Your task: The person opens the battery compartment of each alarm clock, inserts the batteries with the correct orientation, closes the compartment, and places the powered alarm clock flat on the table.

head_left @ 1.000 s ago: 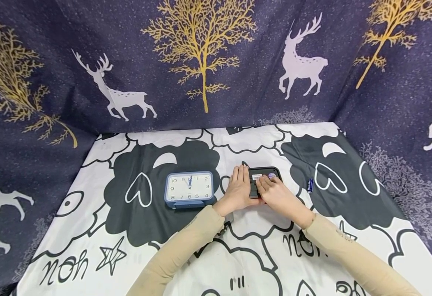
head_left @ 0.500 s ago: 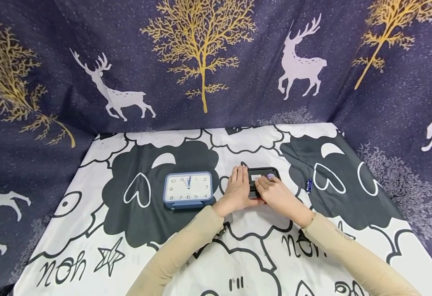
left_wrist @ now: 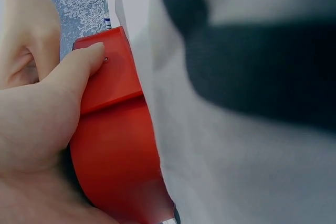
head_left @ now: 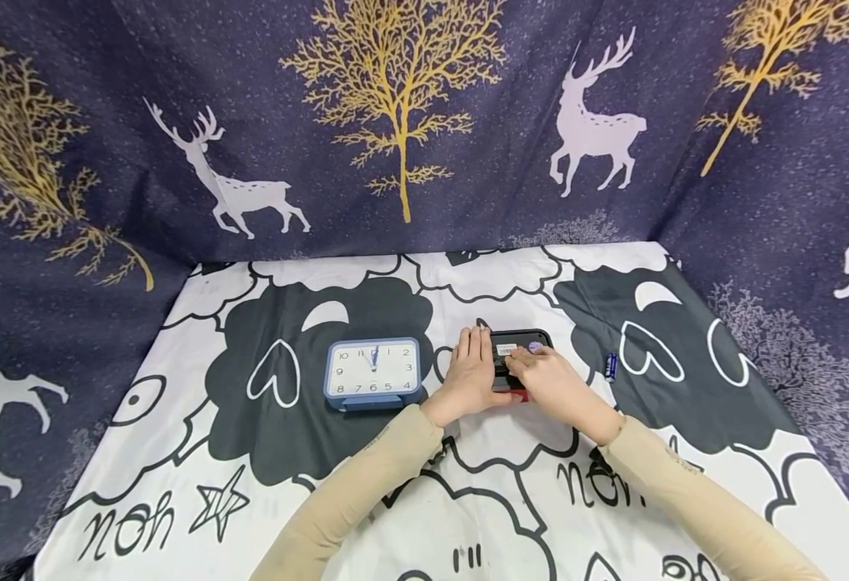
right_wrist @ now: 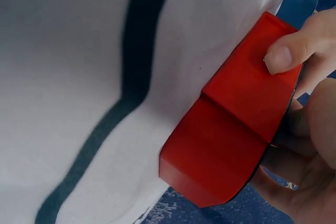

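Note:
A red clock with a black back (head_left: 517, 336) lies face down on the cloth, a white label (head_left: 506, 350) and a purple round sticker (head_left: 535, 346) on its back. My left hand (head_left: 470, 378) holds its left end, fingers laid across the back, thumb (left_wrist: 86, 61) on the red side. That red casing (right_wrist: 215, 145) fills much of both wrist views. My right hand (head_left: 549, 383) has its bent fingertips on the middle of the back, just below the label; I cannot tell whether they pinch anything there.
To the left, a blue alarm clock (head_left: 374, 373) stands with its white dial showing. A small blue battery (head_left: 611, 366) lies to the right of the red clock. Patterned black-and-white cloth (head_left: 497, 484) covers the table, with dark printed curtains (head_left: 483, 202) around its back and sides.
My right hand has shifted slightly right and down over the clock's back, and a little more of the red near edge shows. My left hand and the blue clock keep their places.

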A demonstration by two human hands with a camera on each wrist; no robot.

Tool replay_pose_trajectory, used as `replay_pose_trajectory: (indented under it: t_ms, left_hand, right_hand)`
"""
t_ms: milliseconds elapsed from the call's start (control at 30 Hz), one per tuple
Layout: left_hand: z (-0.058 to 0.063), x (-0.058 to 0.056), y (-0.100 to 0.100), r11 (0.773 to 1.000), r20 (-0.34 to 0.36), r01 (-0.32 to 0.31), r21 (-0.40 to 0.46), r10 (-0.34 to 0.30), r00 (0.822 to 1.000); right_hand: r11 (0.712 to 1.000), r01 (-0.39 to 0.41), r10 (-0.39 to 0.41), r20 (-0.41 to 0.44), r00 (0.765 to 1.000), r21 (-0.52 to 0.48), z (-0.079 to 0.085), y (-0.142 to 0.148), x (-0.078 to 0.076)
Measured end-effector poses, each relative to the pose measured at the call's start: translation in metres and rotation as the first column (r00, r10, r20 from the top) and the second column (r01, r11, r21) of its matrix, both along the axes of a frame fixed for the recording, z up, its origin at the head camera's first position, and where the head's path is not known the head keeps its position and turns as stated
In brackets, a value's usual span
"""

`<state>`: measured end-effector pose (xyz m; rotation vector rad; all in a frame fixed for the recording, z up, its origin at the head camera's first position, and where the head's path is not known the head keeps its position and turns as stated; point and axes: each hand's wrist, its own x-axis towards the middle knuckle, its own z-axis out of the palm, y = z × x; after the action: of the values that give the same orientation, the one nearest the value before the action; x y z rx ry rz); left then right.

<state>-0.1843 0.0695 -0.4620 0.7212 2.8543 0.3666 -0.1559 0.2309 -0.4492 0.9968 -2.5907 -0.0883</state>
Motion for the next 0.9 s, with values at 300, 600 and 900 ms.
replay_pose_trajectory:
  t_ms: [300,600,900]
  left_hand:
    - [0.001,0.0,0.0,0.999,-0.03,0.008,-0.035,-0.009,1.0]
    - [0.002,0.003,-0.001,0.999,-0.048,0.016,-0.033,-0.018,0.999]
    - [0.0,0.001,0.001,0.999,-0.034,0.013,-0.034,-0.015,0.999]
  right_hand:
    - [0.997,0.0,0.004,0.046,0.999,-0.072,0.001,0.005,-0.005]
    - [0.992,-0.014,0.019,0.037,0.999,-0.126,-0.001,0.014,-0.012]
    - [0.984,-0.172,0.177,-0.128,0.976,0.049,-0.003,0.02,-0.013]
